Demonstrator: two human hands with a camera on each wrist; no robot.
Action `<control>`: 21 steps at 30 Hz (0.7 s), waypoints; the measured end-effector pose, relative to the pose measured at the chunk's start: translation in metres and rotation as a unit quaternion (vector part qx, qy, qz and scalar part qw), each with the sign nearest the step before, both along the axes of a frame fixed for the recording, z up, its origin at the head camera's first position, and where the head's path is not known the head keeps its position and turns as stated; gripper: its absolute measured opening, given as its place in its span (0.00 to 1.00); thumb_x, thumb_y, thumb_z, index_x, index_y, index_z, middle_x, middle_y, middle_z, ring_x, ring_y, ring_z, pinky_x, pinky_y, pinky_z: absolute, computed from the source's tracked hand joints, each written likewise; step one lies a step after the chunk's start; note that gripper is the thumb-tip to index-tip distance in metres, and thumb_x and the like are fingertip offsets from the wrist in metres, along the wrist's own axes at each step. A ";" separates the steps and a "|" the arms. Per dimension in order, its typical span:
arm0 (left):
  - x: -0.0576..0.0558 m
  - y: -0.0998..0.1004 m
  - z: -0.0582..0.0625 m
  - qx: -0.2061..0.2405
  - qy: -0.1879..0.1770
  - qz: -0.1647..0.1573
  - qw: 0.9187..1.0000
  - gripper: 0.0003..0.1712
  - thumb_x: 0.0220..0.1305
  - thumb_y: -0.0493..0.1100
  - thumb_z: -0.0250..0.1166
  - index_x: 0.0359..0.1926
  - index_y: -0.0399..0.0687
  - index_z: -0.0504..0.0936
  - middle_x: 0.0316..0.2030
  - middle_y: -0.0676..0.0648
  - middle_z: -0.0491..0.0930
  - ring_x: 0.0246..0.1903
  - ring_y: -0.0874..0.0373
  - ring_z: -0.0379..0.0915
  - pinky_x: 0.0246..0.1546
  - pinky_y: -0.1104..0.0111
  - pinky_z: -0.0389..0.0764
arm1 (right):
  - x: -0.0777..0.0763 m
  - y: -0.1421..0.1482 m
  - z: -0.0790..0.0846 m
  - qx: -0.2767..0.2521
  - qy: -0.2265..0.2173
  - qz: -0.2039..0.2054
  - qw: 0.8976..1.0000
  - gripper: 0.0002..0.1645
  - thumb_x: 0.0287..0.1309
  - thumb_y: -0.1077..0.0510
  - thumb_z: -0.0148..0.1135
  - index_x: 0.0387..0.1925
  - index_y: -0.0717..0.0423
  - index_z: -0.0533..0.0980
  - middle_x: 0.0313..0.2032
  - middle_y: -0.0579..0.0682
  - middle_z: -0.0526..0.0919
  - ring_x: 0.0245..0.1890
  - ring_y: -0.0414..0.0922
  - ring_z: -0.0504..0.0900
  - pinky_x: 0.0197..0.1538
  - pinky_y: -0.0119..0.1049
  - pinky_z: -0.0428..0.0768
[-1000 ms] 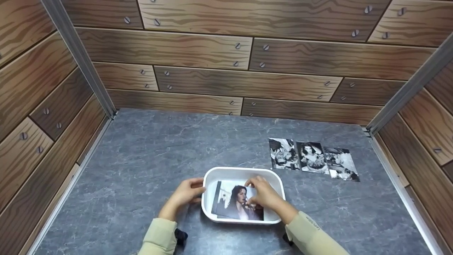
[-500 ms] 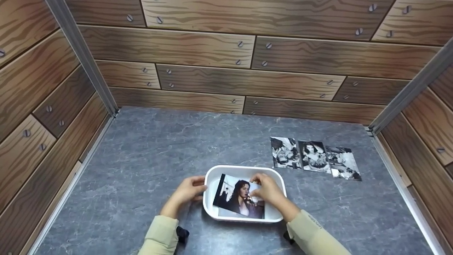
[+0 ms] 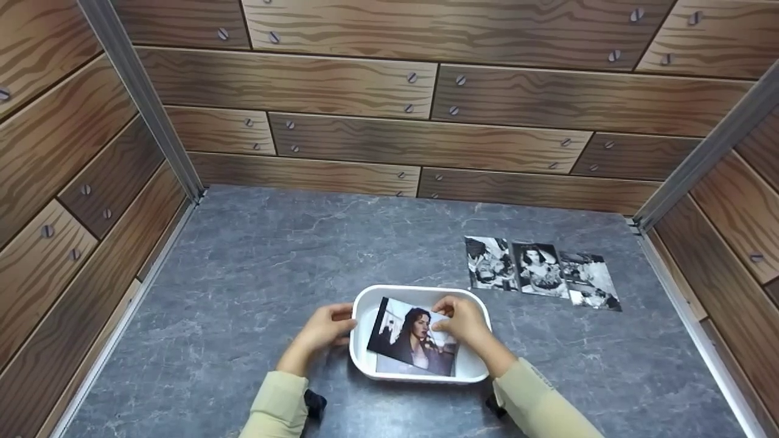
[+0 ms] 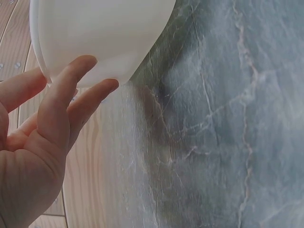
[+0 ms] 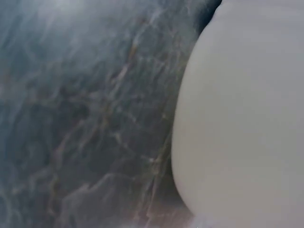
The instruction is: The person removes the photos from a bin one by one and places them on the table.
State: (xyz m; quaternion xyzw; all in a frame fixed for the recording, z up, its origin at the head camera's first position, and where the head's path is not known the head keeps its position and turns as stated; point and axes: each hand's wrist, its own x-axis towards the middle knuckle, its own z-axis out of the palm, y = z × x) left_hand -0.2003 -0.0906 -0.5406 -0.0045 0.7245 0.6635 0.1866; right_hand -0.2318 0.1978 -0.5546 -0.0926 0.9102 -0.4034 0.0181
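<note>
Inside a white plastic tub (image 3: 362,365), my right hand (image 3: 465,322) pinches a colour photo (image 3: 398,347) of a dark-haired person by its upper right part, between thumb and fingers. The photo is tilted, its left end higher. Another flat sheet shows beneath its lower edge; how many lie there is hidden. My left hand (image 3: 322,331) holds the tub at its left end, thumb at the rim. In the left wrist view the left hand's fingertips (image 4: 88,61) touch the tub's outer wall (image 4: 104,33). Only the tub's outside (image 5: 237,123) shows in the right wrist view, with the right hand out of sight.
Three black-and-white photos (image 3: 538,271) lie side by side on the grey marbled table (image 3: 274,255), behind and right of the tub. Wood-patterned walls (image 3: 353,137) with metal corner posts (image 3: 155,115) enclose the back and sides.
The photo's left end has risen and the photo has turned clockwise, uncovering the sheet below. My right hand has shifted slightly right with it. My left hand stays at the tub.
</note>
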 end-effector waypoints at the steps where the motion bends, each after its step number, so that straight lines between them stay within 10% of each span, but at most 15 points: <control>1: 0.000 0.000 0.000 -0.001 0.000 0.000 1.000 0.26 0.65 0.29 0.56 0.63 0.23 0.65 0.56 0.25 0.73 0.51 0.39 0.78 0.44 0.58 0.86 | 0.000 0.000 0.000 0.004 0.008 0.000 1.000 0.15 0.33 0.70 0.76 0.28 0.61 0.80 0.25 0.51 0.82 0.28 0.40 0.77 0.33 0.27 0.76; 11: 0.001 0.000 0.001 -0.009 -0.001 -0.001 1.000 0.27 0.66 0.30 0.56 0.64 0.23 0.65 0.57 0.26 0.73 0.50 0.38 0.78 0.43 0.58 0.87 | 0.005 -0.002 0.003 0.027 0.043 0.001 0.999 0.14 0.35 0.66 0.77 0.29 0.56 0.81 0.31 0.51 0.84 0.35 0.49 0.82 0.43 0.40 0.82; 16: 0.001 0.000 0.001 -0.018 -0.006 0.004 1.000 0.26 0.66 0.30 0.57 0.64 0.24 0.66 0.56 0.27 0.74 0.50 0.41 0.78 0.42 0.59 0.87 | 0.008 0.007 0.022 -0.070 0.017 0.011 0.997 0.13 0.42 0.71 0.72 0.33 0.65 0.80 0.31 0.58 0.85 0.33 0.46 0.82 0.41 0.32 0.83; 21: 0.000 0.001 0.002 -0.024 -0.005 0.008 1.000 0.26 0.66 0.30 0.57 0.63 0.24 0.67 0.56 0.27 0.74 0.49 0.43 0.79 0.41 0.59 0.87 | 0.009 0.030 0.049 -0.210 -0.022 -0.104 0.972 0.12 0.49 0.74 0.65 0.39 0.70 0.77 0.32 0.51 0.83 0.33 0.34 0.78 0.39 0.24 0.80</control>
